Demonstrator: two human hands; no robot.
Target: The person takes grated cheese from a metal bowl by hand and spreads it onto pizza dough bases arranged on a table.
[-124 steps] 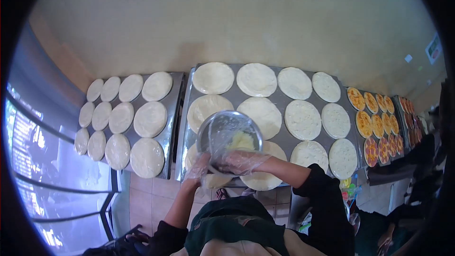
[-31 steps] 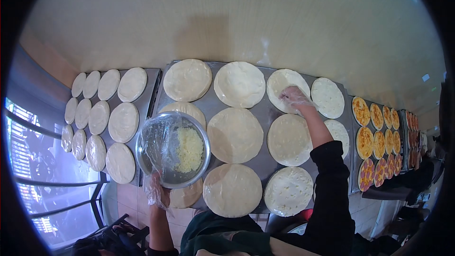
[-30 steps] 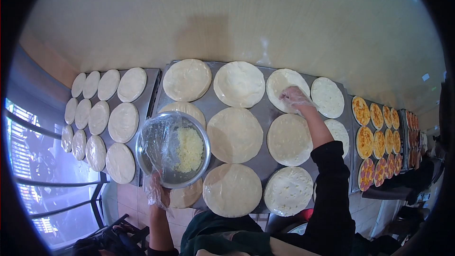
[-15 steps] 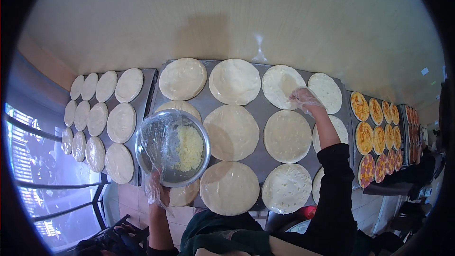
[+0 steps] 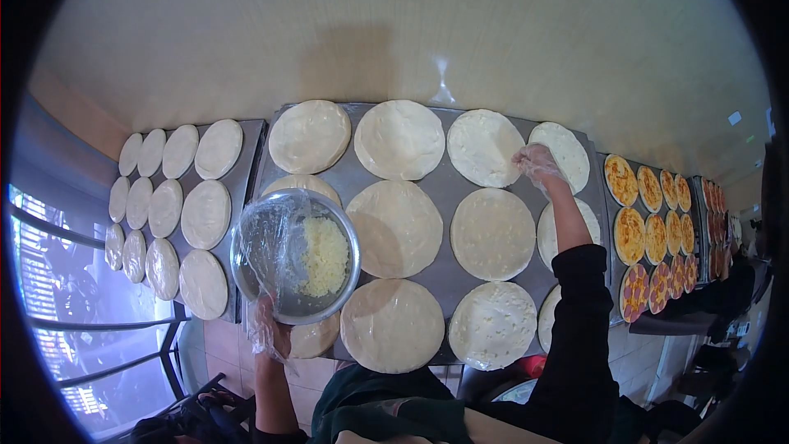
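My left hand (image 5: pixel 267 325), in a clear plastic glove, grips the near rim of a metal bowl (image 5: pixel 355 267). Shredded cheese (image 5: pixel 325 256) lies in the right half of the bowl, and crumpled clear film (image 5: pixel 275 238) covers part of the left. My right hand (image 5: pixel 537 163), also gloved, is over the far right of the table, at the edge between a dough round (image 5: pixel 483 146) and another dough round (image 5: pixel 560 154). Its fingers are drawn together; whatever they hold is too small to see. A nearer dough round (image 5: pixel 493 325) carries scattered pale bits.
Several plain dough rounds (image 5: pixel 394 228) lie in rows on the grey table (image 5: pixel 450 271). More rounds fill the table at left (image 5: pixel 237 234). Topped pizzas (image 5: pixel 629 236) stand in rows at right. A wall (image 5: pixel 509 41) runs behind, and a red object (image 5: pixel 534 366) shows below the front edge.
My right hand has moved right and slightly toward me, off the middle of the far dough round to its right edge. The view has shifted a little; my left hand still holds the bowl.
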